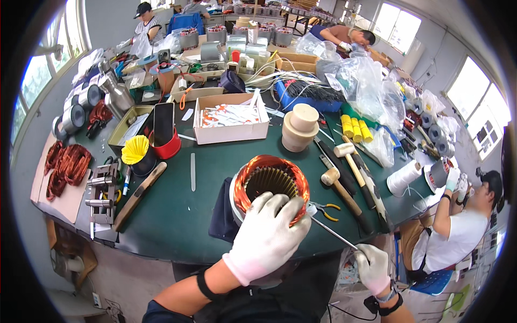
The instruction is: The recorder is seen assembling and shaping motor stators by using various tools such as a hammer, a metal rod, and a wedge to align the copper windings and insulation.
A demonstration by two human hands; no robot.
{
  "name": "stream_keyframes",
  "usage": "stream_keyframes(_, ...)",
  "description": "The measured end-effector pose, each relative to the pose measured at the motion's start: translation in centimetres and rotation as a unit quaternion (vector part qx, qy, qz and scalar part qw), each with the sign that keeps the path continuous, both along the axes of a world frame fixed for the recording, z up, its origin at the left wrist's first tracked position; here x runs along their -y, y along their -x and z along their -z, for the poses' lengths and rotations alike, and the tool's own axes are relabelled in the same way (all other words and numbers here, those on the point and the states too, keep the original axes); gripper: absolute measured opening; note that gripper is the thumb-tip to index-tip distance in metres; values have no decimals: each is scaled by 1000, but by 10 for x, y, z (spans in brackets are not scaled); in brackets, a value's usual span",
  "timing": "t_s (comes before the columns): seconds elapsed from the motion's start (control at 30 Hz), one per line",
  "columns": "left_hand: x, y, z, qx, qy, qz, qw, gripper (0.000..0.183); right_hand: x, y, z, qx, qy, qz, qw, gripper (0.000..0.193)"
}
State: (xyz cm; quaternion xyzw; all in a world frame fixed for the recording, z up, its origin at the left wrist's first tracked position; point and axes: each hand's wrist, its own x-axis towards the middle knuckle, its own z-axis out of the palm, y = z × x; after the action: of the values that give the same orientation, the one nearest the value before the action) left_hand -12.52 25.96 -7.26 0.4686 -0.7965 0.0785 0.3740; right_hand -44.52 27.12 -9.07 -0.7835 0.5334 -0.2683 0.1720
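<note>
A motor stator with orange copper windings stands upright near the front edge of the table, its slotted bore facing up. My left hand, in a white glove, lies over its near rim with the fingers bent over the windings. My right hand, gloved too, is closed round the near end of a thin metal rod. The rod slants up to the stator's right side, where its far end meets a small pale piece. Yellow-handled pliers lie just right of the stator. A dark cloth sits at its left.
Mallets and wooden-handled tools lie to the right, beside a white thread spool. Behind are a box of paper strips, a beige stepped cylinder and a yellow bundle. A seated co-worker works at right.
</note>
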Motion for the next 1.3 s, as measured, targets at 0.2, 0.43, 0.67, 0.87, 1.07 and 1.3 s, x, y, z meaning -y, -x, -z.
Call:
stream_keyframes(0.2, -6, -9, 11, 11, -44, -1, 999, 22, -40, 23, -45, -59, 1, 8, 998, 12)
stream_keyframes(0.43, -26, -2, 25, 19, 42, -42, 998, 34, -45, 59, -46, -66, 34, 33, 997, 10)
stream_keyframes(0.67, -18, 42, 24, 31, 42, -131, 990, 28, -34, 60, -36, -62, 82, -4, 995, 13)
stream_keyframes(0.87, -31, 14, 23, 37, -13, -82, 996, 39, -36, 71, -34, -63, 71, 13, 995, 14)
stream_keyframes(1.07, -31, 14, 24, 109, 42, -115, 986, 38, -35, 74, -33, -47, 66, 3, 997, 17)
stream_keyframes(1.3, -18, 46, 19, 85, 8, -170, 982, 36, -26, 58, -49, -124, 111, -4, 986, 21)
